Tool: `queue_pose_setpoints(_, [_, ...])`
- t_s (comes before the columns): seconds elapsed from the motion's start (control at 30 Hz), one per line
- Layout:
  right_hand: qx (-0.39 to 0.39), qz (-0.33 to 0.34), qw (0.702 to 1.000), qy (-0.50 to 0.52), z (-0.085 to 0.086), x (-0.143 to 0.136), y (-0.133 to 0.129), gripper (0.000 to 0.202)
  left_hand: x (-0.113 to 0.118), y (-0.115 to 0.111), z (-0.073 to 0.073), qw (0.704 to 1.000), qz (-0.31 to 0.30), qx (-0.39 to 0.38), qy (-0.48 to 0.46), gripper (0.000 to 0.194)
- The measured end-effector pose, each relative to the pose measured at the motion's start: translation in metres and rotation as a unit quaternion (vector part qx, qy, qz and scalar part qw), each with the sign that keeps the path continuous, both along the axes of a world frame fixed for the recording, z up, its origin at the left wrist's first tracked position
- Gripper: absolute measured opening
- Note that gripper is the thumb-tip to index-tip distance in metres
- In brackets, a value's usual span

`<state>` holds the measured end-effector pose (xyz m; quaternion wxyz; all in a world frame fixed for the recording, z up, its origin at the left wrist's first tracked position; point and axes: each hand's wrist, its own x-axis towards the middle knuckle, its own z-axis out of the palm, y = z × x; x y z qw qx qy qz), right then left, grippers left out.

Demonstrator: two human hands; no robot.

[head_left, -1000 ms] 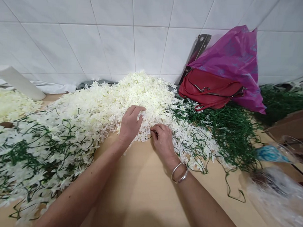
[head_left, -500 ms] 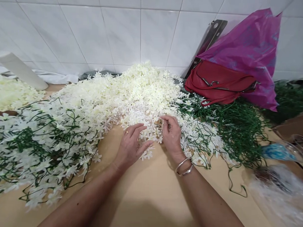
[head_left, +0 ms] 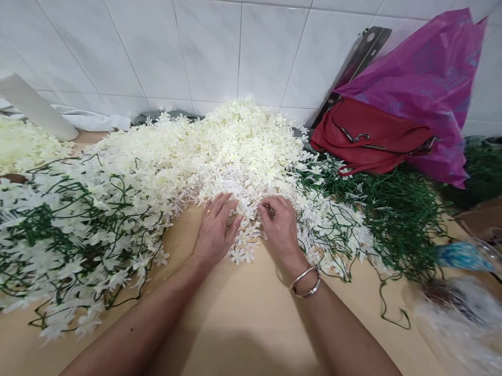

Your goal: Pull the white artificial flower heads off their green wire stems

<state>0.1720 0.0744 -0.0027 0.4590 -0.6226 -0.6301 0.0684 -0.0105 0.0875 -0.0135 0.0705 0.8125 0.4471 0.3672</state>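
My left hand (head_left: 216,228) is at the front edge of a heap of loose white artificial flowers (head_left: 248,138), its fingers stretched out and the thumb apart. Just right of it, my right hand (head_left: 280,222) has its fingers curled in toward the thumb, and whatever it may pinch is too small to make out. A few single white blossoms (head_left: 242,253) lie on the table between and below the hands. Thin white stamen-like pieces (head_left: 230,182) lie in the heap just beyond my fingertips. A silver bangle is on my right wrist.
White flowers on green stems (head_left: 68,231) spread at the left, and green stems (head_left: 398,215) pile at the right. A red handbag (head_left: 368,134) and purple plastic bag (head_left: 436,79) stand by the tiled wall. Clear plastic wrapping (head_left: 464,327) lies front right; a white roll (head_left: 35,106) leans at left.
My left hand has shifted slightly left, and its fingers now lie lower over the blossoms. My right hand has curled further in and moved a little left. The view has tilted slightly.
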Motion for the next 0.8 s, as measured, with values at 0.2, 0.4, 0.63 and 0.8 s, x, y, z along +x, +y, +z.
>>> queue_pose_setpoints(0.2, [0.063,-0.017,0.989,0.132,0.004,0.007,0.003,0.008,-0.004,0.000,0.005,0.995,-0.003,0.056,-0.079,0.018])
queue_pose_setpoints(0.4, [0.065,0.002,0.989,0.130,0.008,0.005,0.000,0.005,-0.002,0.000,0.004,0.996,-0.017,0.077,-0.039,0.015])
queue_pose_setpoints(0.63, [0.046,-0.007,0.986,0.158,0.004,0.009,0.003,0.011,0.011,0.001,0.009,0.998,-0.028,0.025,0.059,0.015])
queue_pose_setpoints(0.8, [0.051,0.015,0.984,0.172,0.011,0.004,-0.001,0.007,0.009,0.000,0.010,1.000,-0.005,0.017,-0.011,0.014])
